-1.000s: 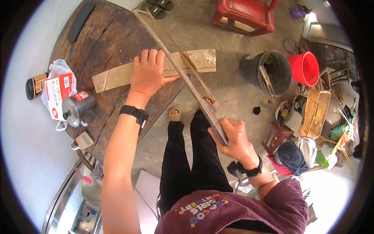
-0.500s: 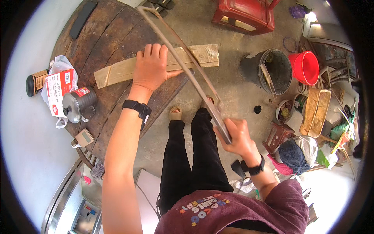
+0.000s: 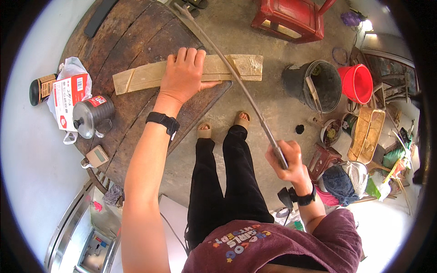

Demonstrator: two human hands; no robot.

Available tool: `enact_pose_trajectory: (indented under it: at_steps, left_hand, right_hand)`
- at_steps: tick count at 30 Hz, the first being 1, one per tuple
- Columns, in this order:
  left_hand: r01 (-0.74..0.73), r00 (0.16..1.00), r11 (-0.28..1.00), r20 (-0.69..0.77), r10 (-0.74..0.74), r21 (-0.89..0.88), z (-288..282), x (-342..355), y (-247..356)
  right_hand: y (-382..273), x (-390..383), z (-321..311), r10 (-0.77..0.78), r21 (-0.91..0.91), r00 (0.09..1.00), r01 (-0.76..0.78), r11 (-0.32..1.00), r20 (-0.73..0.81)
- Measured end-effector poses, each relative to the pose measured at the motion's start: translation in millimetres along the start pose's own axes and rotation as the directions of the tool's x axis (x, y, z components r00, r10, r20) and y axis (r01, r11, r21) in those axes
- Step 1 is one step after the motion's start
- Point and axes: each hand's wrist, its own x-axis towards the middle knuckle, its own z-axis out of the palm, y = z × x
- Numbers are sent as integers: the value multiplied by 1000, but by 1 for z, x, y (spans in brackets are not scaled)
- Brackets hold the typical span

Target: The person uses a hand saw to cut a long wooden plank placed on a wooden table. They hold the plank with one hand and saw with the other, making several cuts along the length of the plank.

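A pale, slightly curved wooden board lies across the corner of the dark wooden table, its right end sticking out past the edge. My left hand clamps it from above, fingers over the far side and thumb stretched along the near side. In my right hand is the handle end of a metal-framed bow saw, fingers wrapped round it. The saw slants up and left across the overhanging part of the board. Seen nearly edge-on, its blade is hard to tell from the frame.
On the table stand a lidded metal pot, a red-and-white box, a dark jar and a small scale. A red stool, black bucket, red bucket and woven basket stand on the floor.
My right hand and the saw have shifted right and slightly nearer. The saw has turned from showing frame and blade apart to nearly edge-on. My left hand still holds the board.
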Motion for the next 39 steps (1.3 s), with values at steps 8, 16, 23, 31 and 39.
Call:
enact_pose_trajectory:
  at_steps: [8, 16, 23, 31, 39]
  left_hand:
    - [44, 997, 999, 68, -44, -5, -4, 2, 2]
    - [54, 996, 998, 74, -52, -30, -4, 1, 4]
    - [111, 985, 993, 138, -107, -26, -6, 2, 6]
    - [66, 997, 997, 37, -64, -45, -4, 2, 3]
    - [74, 997, 995, 43, -71, -64, -2, 2, 3]
  right_hand:
    - [12, 35, 4, -44, -162, 999, 46, 986, 15]
    - [3, 46, 4, -9, -123, 998, 2, 992, -55]
    - [-20, 14, -30, 36, -153, 998, -29, 988, 43]
    - [1, 65, -3, 225, 351, 972, -188, 917, -68]
    - [-55, 24, -25, 328, 377, 945, -302, 875, -4]
